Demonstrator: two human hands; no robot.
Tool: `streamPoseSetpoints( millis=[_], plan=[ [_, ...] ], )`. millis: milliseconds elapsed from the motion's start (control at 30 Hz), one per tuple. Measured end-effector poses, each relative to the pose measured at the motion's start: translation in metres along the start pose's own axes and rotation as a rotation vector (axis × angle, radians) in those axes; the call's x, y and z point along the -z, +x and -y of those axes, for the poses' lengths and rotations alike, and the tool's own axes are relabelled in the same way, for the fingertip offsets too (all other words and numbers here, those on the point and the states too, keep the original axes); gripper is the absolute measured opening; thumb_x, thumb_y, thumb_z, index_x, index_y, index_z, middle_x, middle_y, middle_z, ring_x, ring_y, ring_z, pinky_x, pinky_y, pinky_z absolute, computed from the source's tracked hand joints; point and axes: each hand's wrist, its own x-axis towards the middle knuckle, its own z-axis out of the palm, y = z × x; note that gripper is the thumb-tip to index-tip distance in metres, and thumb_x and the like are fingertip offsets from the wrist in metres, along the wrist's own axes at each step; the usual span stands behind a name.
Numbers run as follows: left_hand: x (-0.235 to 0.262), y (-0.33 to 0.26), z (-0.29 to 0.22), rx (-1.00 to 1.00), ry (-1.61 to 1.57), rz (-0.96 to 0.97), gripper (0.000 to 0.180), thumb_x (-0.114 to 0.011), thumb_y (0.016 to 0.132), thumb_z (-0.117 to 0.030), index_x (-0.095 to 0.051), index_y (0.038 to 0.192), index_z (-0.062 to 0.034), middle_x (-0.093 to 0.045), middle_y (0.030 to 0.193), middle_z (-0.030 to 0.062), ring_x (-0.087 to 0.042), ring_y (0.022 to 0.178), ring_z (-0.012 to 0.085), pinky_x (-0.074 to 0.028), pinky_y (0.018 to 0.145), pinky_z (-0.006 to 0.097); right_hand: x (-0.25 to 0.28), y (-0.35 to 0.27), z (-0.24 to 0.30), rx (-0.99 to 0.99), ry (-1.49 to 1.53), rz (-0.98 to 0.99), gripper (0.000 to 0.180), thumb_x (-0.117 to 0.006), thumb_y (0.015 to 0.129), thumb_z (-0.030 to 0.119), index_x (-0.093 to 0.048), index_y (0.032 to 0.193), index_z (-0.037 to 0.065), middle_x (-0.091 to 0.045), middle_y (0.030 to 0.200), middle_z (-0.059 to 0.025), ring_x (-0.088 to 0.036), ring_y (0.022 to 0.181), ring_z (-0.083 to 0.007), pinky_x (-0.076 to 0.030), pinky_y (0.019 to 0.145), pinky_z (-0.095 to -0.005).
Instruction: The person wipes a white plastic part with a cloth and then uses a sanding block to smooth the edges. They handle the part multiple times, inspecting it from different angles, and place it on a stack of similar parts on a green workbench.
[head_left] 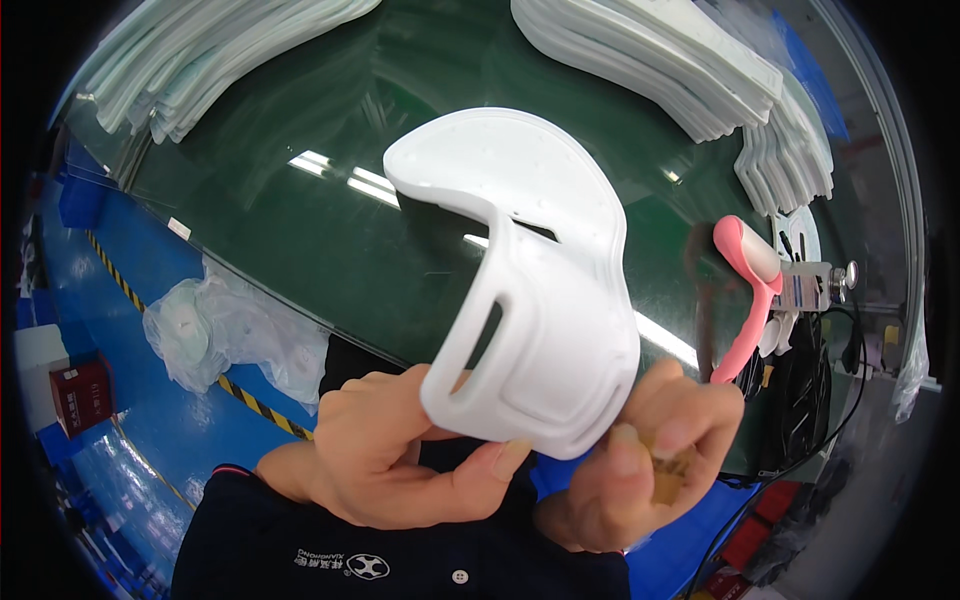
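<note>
A white moulded foam piece (540, 290), curved like a visor with a slot in its side, is held up close in front of me. My left hand (390, 455) grips its lower edge, thumb under the rim. My right hand (640, 460) pinches the same lower edge from the right, and something small and tan shows between its fingers; I cannot tell what it is. Both hands are above the near edge of a dark green glass-topped table (300, 230).
Stacks of similar white curved pieces lie at the back left (200, 60), back centre-right (660, 60) and far right (790, 160). A pink-handled tool (750, 300) is clamped at the table's right edge beside black cables. A clear plastic bag (230, 330) lies on the blue floor to the left.
</note>
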Motion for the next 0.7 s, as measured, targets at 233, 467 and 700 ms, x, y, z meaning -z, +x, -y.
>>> streamPoseSetpoints(
  millis=[233, 467, 700],
  plan=[
    [0.003, 0.003, 0.005, -0.032, -0.096, 0.082, 0.029, -0.065, 0.06, -0.003, -0.054, 0.085, 0.0061, -0.06, 0.069, 0.0086, -0.058, 0.06, 0.0105, -0.043, 0.051, 0.019, 0.0, -0.012, 0.006, -0.012, 0.036, 0.084, 0.027, -0.057, 0.056, -0.011, -0.042, 0.076, 0.0, -0.048, 0.057, -0.0066, -0.042, 0.051, -0.0131, -0.034, 0.047, -0.019],
    [-0.004, 0.003, 0.003, -0.09, -0.071, 0.089, 0.028, -0.066, 0.059, -0.002, -0.054, 0.083, 0.006, -0.06, 0.068, 0.0095, -0.059, 0.059, 0.012, -0.044, 0.05, 0.02, 0.0, -0.023, 0.011, -0.027, 0.067, 0.015, 0.027, -0.059, 0.057, -0.012, -0.042, 0.075, -0.002, -0.049, 0.056, -0.0084, -0.054, 0.052, -0.0189, -0.046, 0.049, -0.0259],
    [-0.01, 0.001, 0.004, -0.111, -0.058, 0.074, 0.027, -0.066, 0.058, -0.002, -0.055, 0.08, 0.006, -0.06, 0.067, 0.0103, -0.059, 0.058, 0.0136, -0.044, 0.048, 0.02, -0.004, -0.018, 0.009, 0.091, -0.153, 0.067, 0.028, -0.057, 0.064, -0.004, -0.033, 0.077, 0.001, -0.043, 0.052, -0.0045, -0.045, 0.046, -0.0106, -0.039, 0.05, -0.0211]
  ],
)
